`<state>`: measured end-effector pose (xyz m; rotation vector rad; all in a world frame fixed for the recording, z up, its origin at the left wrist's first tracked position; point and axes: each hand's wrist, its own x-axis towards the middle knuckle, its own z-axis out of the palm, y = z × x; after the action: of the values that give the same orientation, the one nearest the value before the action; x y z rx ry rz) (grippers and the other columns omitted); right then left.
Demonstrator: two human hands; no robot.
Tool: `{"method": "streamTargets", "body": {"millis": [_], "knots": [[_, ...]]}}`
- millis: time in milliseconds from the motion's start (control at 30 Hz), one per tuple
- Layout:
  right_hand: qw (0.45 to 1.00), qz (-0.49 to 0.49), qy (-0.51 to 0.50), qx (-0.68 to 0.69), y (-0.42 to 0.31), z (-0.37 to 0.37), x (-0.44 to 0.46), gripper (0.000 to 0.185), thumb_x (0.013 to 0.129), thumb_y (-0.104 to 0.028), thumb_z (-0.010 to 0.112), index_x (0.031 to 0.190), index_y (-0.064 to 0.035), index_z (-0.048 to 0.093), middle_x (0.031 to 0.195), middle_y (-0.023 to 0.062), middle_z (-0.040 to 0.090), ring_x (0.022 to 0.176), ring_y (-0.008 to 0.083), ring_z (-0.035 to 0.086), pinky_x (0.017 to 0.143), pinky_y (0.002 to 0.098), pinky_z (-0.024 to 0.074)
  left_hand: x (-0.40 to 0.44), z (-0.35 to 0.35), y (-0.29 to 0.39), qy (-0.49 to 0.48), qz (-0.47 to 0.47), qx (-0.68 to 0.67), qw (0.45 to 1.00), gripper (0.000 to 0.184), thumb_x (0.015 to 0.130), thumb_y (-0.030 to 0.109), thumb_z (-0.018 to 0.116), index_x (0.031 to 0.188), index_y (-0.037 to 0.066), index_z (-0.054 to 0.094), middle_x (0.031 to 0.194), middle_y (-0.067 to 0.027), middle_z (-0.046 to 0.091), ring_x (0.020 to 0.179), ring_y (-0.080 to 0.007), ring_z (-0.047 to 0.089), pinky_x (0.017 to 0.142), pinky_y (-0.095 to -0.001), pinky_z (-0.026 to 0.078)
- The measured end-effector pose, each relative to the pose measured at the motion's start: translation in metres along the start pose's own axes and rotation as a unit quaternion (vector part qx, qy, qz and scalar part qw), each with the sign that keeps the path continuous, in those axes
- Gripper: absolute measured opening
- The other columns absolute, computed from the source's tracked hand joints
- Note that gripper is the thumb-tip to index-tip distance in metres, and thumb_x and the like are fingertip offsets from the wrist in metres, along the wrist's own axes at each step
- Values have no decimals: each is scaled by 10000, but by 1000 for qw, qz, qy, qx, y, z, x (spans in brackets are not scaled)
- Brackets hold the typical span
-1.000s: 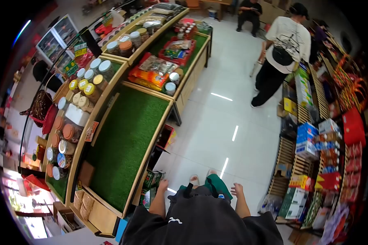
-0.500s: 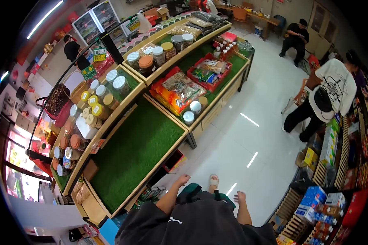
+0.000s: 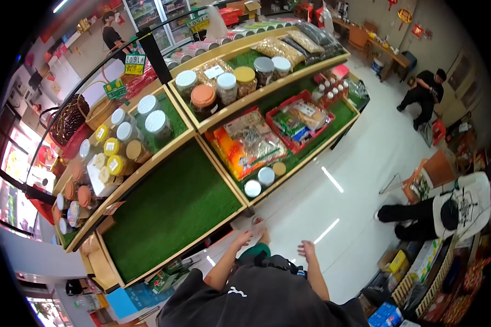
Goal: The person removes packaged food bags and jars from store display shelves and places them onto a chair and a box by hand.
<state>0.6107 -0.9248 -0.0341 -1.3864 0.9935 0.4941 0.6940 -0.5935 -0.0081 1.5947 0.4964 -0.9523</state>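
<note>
My left hand [image 3: 243,238] is held out in front of my body, close to the front edge of the wooden display stand [image 3: 235,210]. It holds nothing, and its fingers look loosely stretched. Over the white floor, my right hand [image 3: 306,249] hangs free with its fingers apart. Beside my left hand lies the stand's bay lined with green turf [image 3: 172,212]. Jars with white lids [image 3: 265,176] stand in the neighbouring bay, next to a pile of orange and clear packets [image 3: 248,139] and a red basket [image 3: 294,146] of packets.
Jars with yellow lids [image 3: 115,164] and an orange-lidded jar [image 3: 203,98] fill the upper tiers. A person in a white shirt [image 3: 463,207] bends near the right-hand shelves, beside a brown chair [image 3: 439,166]. Another person [image 3: 423,95] sits at the back right; a third [image 3: 113,37] stands back left.
My view has turned and moved nearer the display stand. One of my feet has stepped forward. Both hands stay raised and empty. The white-shirted person appears lower in view.
</note>
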Motion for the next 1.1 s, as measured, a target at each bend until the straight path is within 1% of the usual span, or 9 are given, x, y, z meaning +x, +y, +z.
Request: {"method": "streamTargets", "body": {"millis": [100, 167, 367, 533, 700, 767, 933, 1033, 1100], "knots": [[988, 90, -111, -58, -56, 4, 3, 426, 875, -336, 502, 1205, -69, 470, 1082, 172, 593, 844, 305, 632, 662, 403, 551, 27, -14, 51, 12, -10, 13, 1000, 483, 869, 427, 490, 1212, 87, 501, 1161, -109, 535, 1014, -238, 530, 815, -409, 473], [991, 72, -112, 17, -107, 3, 23, 434, 886, -338, 491, 1226, -70, 455, 1117, 174, 579, 869, 310, 628, 689, 405, 551, -8, -18, 140, -15, 48, 44, 998, 458, 878, 420, 496, 1106, 29, 564, 1042, -84, 587, 918, -170, 559, 773, -314, 482], [977, -175, -115, 40, -319, 46, 27, 413, 874, -346, 518, 1176, -65, 502, 1017, 110, 567, 809, 231, 596, 681, 324, 504, -55, -48, 302, -89, 283, -116, 948, 342, 947, 287, 468, 1101, 3, 582, 1023, -73, 602, 909, -144, 569, 773, -256, 466], [896, -402, -185, -29, -510, 128, -15, 304, 893, -221, 541, 1132, -33, 542, 784, 42, 582, 615, 76, 504, 536, 225, 404, -125, -94, 421, 131, 489, -136, 852, 317, 957, 235, 448, 1127, -7, 562, 1012, -95, 624, 921, -150, 588, 794, -268, 464], [785, -516, -343, -23, -658, 235, -52, 264, 900, -164, 547, 1110, -5, 568, 1021, 59, 622, 895, 126, 582, 741, 240, 466, -110, -144, 491, 421, 530, -63, 733, 243, 941, 124, 468, 1101, -30, 567, 982, -104, 633, 933, -160, 593, 854, -284, 450], [767, -528, -362, -35, -702, 285, -52, 283, 889, -176, 546, 1110, 0, 570, 1022, 92, 630, 879, 157, 600, 755, 275, 476, -94, -165, 512, 472, 494, -26, 730, 240, 929, 145, 486, 1093, 6, 592, 997, -95, 642, 891, -141, 610, 762, -282, 487], [760, -519, -221, -323, -757, 418, 29, 588, 767, -381, 593, 1155, 57, 530, 1114, 271, 576, 1079, 370, 551, 930, 410, 428, -18, -215, 563, 565, 352, 165, 728, 281, 873, 227, 525, 977, -8, 638, 903, -210, 653, 892, -370, 615, 807, -402, 484], [775, -489, -146, -371, -746, 415, 15, 694, 761, -406, 592, 1274, 29, 419, 1298, 337, 375, 1185, 498, 405, 977, 491, 391, 12, -247, 573, 563, 151, 297, 756, 407, 855, 381, 497, 1015, 39, 651, 889, -182, 667, 881, -357, 627, 835, -428, 474], [777, -503, -135, -354, -744, 405, 1, 664, 769, -356, 581, 1245, 76, 413, 1257, 343, 394, 1155, 482, 428, 974, 508, 372, 23, -265, 584, 494, 49, 296, 816, 464, 850, 435, 473, 1075, 63, 636, 992, -177, 658, 957, -350, 614, 866, -431, 461]]}}
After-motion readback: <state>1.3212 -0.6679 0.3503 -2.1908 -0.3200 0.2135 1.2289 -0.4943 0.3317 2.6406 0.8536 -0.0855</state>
